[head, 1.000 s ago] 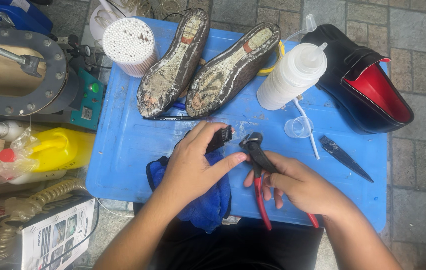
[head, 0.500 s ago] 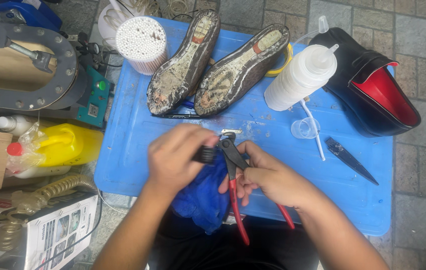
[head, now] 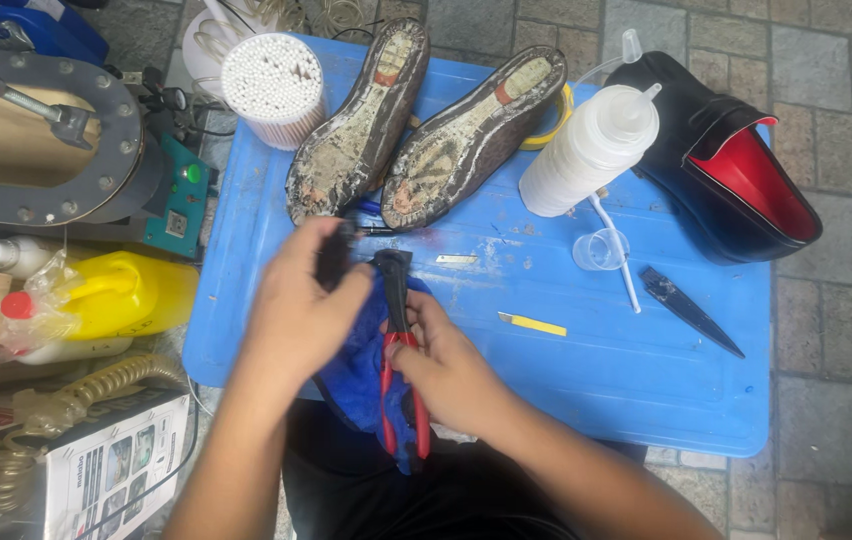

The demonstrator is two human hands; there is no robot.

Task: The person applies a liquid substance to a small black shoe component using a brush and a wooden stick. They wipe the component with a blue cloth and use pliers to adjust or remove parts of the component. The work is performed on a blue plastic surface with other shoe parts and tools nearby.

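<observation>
Red-handled pincers [head: 396, 330] sit gripped in the right hand [head: 446, 365], while the left hand [head: 301, 310] clasps a small dark piece [head: 334, 255] above a blue cloth [head: 361, 370].

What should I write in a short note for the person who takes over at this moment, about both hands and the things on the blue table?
Left hand: closed around a small dark part, held over the blue cloth.
Right hand: grips the red-handled pliers, whose black head points up beside the dark part.
On the blue table: two worn soles, a white squeeze bottle, a small clear cup, a yellow blade piece, a dark knife. A black shoe with red lining lies at the far right.
Done: pliers and part are in hand.
Left: whether the pliers already bite the part, I cannot tell.
</observation>
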